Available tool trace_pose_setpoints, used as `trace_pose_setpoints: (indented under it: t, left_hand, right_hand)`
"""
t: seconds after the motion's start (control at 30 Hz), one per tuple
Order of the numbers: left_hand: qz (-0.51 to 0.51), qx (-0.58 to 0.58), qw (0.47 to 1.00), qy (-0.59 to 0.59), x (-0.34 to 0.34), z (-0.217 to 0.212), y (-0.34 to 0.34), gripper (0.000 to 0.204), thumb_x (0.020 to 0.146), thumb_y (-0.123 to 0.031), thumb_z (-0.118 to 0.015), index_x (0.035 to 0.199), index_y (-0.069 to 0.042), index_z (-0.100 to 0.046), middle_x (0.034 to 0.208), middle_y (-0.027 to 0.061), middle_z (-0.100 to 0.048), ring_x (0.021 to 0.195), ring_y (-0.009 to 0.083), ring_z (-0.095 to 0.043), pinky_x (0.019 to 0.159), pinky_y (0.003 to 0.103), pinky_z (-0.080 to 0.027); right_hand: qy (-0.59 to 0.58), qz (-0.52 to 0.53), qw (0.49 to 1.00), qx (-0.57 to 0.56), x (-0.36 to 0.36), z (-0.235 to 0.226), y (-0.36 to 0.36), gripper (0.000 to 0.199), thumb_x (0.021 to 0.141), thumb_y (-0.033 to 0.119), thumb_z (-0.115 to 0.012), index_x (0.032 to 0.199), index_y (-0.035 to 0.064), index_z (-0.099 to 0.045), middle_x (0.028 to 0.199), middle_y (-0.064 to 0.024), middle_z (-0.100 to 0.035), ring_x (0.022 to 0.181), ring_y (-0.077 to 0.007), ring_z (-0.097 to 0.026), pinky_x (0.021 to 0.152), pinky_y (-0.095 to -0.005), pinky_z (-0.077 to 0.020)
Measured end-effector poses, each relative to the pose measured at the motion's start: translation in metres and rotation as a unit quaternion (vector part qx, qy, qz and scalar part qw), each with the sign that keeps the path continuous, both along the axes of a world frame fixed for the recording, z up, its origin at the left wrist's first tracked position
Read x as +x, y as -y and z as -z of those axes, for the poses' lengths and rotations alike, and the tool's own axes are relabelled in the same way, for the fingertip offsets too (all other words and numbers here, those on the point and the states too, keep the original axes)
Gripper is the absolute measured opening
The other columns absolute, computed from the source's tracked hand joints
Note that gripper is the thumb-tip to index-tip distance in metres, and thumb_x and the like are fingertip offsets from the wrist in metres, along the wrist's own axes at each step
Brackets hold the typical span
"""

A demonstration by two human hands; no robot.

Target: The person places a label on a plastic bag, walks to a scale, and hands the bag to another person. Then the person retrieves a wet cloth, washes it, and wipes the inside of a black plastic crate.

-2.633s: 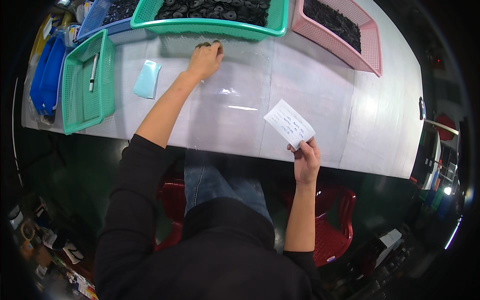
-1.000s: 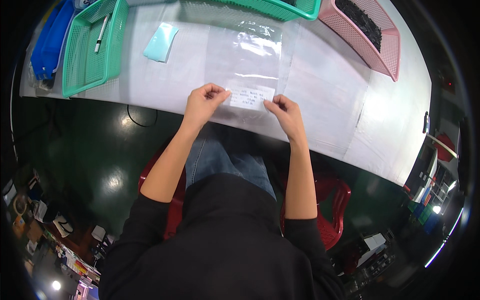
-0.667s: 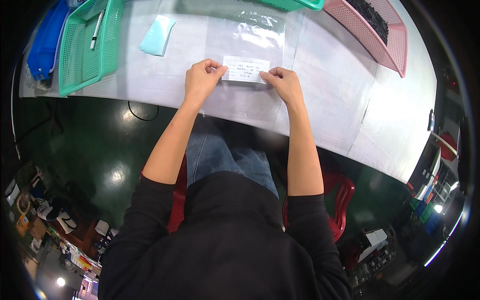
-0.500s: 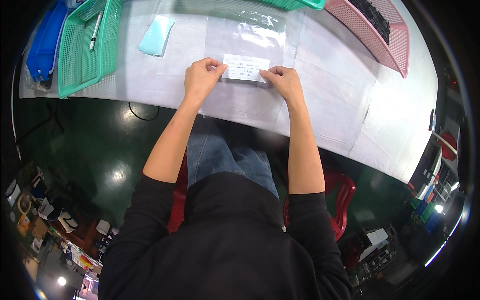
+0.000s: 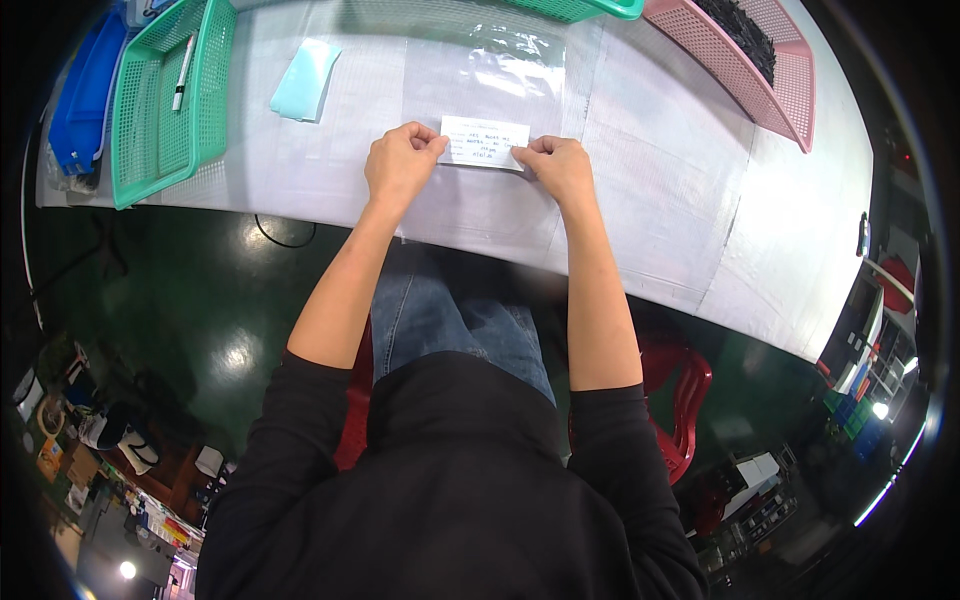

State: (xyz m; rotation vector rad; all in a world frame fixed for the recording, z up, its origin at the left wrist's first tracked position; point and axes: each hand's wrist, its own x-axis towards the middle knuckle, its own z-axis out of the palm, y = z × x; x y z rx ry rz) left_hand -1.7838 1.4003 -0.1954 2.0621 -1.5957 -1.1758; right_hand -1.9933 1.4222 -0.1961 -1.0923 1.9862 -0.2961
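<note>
In the head view, the person sits at the white table (image 5: 790, 222), with both forearms reaching over its near edge. The left hand (image 5: 398, 170) pinches the left edge of a small white card (image 5: 485, 142) between thumb and finger, and the right hand (image 5: 562, 168) pinches the same card near its lower right corner, so each grip is grasping the card. The card has printed lines and blue handwriting, and it faces up, between the two hands and in front of the person. Below and beyond it, a clear plastic sheet or bag (image 5: 520, 72) lies on the table and shines with reflections; whether the card touches this plastic, I cannot tell. To the left of the plastic there is a pale blue stack (image 5: 305, 82), well apart from the hands. Farther left stands a green basket (image 5: 212, 85) with a white marker (image 5: 182, 72) inside, and just beside it a blue container (image 5: 85, 100). At the upper edge, one more green basket (image 5: 590, 8) is partly visible. On the right side, a pink basket (image 5: 735, 88) contains thin black pieces (image 5: 742, 38). Behind the right forearm, a red chair (image 5: 685, 415) appears below the table.
</note>
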Motion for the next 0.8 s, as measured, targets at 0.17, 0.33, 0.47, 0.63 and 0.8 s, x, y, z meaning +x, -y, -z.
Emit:
trace_pose_setpoints:
  t: [0.17,0.33,0.47,0.63,0.8]
  left_hand:
    - [0.003,0.01,1.0,0.013,-0.0008,-0.0026,-0.0005,0.021,0.076,-0.032,-0.068,0.081,-0.011,-0.068,0.075,0.0021,-0.068,0.069,0.0175,-0.064,0.062,0.032,-0.049]
    - [0.002,-0.007,1.0,0.012,-0.001,-0.0037,-0.0013,0.027,0.074,-0.034,-0.07,0.082,-0.009,-0.07,0.072,0.0045,-0.067,0.067,0.0169,-0.063,0.061,0.03,-0.048]
    - [0.003,-0.006,1.0,0.013,-0.0015,-0.004,-0.0018,0.027,0.075,-0.035,-0.069,0.082,-0.009,-0.07,0.073,0.0046,-0.068,0.067,0.0175,-0.064,0.062,0.03,-0.048]
    - [0.009,0.002,1.0,0.029,-0.0024,-0.0046,-0.0019,0.02,0.076,-0.032,-0.068,0.081,-0.013,-0.069,0.076,0.001,-0.069,0.07,0.0178,-0.065,0.063,0.032,-0.049]
    - [0.009,-0.006,1.0,0.027,-0.003,-0.0033,-0.0025,0.026,0.075,-0.036,-0.068,0.082,-0.011,-0.069,0.074,0.0039,-0.068,0.069,0.0186,-0.064,0.062,0.032,-0.048]
  right_hand:
    - [-0.021,-0.009,1.0,0.013,0.0022,-0.0002,0.0008,0.028,0.07,0.034,-0.07,0.082,0.0094,-0.072,0.071,-0.0054,-0.069,0.07,-0.0196,-0.065,0.067,-0.0323,-0.0502]
    - [-0.019,-0.008,1.0,0.019,0.0032,-0.0033,0.0009,0.027,0.071,0.034,-0.069,0.08,0.0095,-0.072,0.069,-0.0043,-0.068,0.07,-0.0185,-0.065,0.066,-0.0326,-0.05]
    - [-0.025,-0.007,1.0,0.014,0.0039,-0.0047,0.0008,0.027,0.071,0.034,-0.069,0.079,0.0092,-0.072,0.068,-0.0041,-0.068,0.069,-0.0181,-0.065,0.065,-0.0323,-0.0498]
    - [-0.031,-0.009,0.999,0.004,0.0029,-0.0026,0.0017,0.028,0.07,0.035,-0.07,0.079,0.0087,-0.072,0.069,-0.0045,-0.068,0.07,-0.019,-0.065,0.066,-0.032,-0.0502]
    - [-0.055,-0.018,0.998,0.011,0.0043,0.0017,0.0018,0.027,0.069,0.035,-0.07,0.079,0.0097,-0.072,0.074,-0.0073,-0.069,0.073,-0.0224,-0.066,0.067,-0.0335,-0.0506]
